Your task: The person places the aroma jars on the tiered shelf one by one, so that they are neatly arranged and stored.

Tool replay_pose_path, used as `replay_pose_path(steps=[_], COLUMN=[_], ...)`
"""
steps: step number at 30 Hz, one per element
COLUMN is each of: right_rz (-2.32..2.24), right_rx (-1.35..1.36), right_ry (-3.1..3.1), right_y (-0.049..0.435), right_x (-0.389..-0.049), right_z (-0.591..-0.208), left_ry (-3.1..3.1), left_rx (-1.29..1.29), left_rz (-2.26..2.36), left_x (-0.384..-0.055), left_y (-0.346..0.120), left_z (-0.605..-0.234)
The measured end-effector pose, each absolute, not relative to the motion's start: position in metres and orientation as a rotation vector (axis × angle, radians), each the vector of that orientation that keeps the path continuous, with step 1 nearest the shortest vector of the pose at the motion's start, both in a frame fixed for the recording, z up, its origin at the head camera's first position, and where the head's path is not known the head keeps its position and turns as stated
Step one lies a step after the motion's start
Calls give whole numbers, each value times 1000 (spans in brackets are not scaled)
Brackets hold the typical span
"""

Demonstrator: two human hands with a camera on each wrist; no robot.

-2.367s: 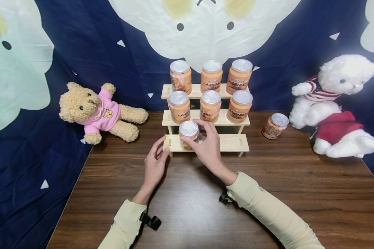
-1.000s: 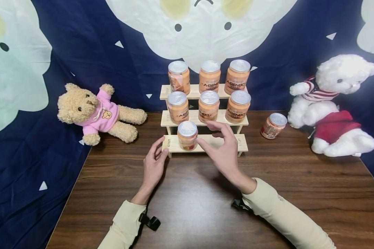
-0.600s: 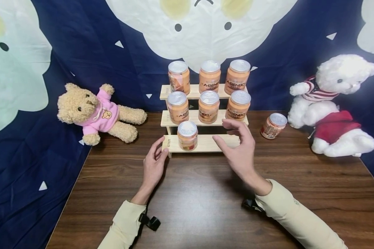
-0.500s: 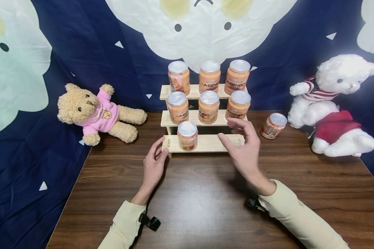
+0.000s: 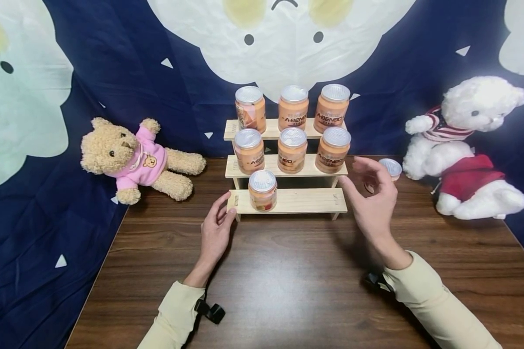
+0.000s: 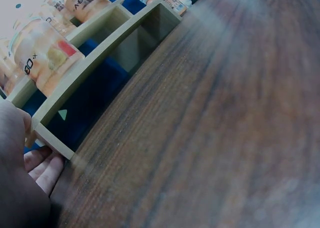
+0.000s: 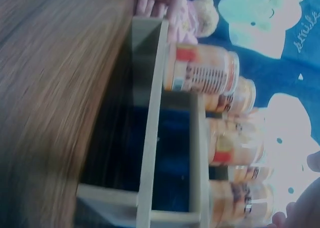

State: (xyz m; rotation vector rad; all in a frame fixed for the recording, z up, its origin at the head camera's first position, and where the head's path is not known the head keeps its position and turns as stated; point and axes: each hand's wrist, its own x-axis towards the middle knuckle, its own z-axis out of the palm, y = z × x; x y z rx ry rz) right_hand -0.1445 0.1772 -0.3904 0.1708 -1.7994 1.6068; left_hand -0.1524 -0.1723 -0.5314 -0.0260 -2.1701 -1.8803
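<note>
A three-step wooden display stand [image 5: 305, 201] bears orange jars with silver lids. One jar [image 5: 263, 191] sits at the left of its lowest step; the two upper steps carry three each. My left hand [image 5: 216, 228] holds the left end of the lowest step, thumb in front and fingers round the leg, as the left wrist view shows. My right hand [image 5: 375, 201] is beyond the stand's right end, thumb and fingers spread in a curve with nothing between them. Behind it a separate jar [image 5: 391, 168] stands on the table, partly hidden by the fingers.
On the left a tan teddy bear [image 5: 144, 160] in a pink top leans against a dark blue cloth [image 5: 113, 58] with white cloud shapes. A white plush toy [image 5: 467, 155] in red shorts sits at the right. The brown wooden table [image 5: 266, 291] spreads out in front.
My right hand has let go of the jar on the lowest step and moved right, past the stand, to the separate jar. My left hand has stayed at the step's end.
</note>
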Motion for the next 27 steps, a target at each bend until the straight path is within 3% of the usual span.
replay_pose_path(steps=[8, 27], right_rz=[1612, 1374], right_rx=[58, -217], right_ry=[-1769, -2044], right_y=[203, 258], right_x=[-157, -180], right_z=[-396, -413], left_ry=[-2168, -2187], left_rx=[-48, 13], left_rz=[-1827, -1860], left_x=[-140, -152], left_y=[-163, -171], left_z=[-507, -528])
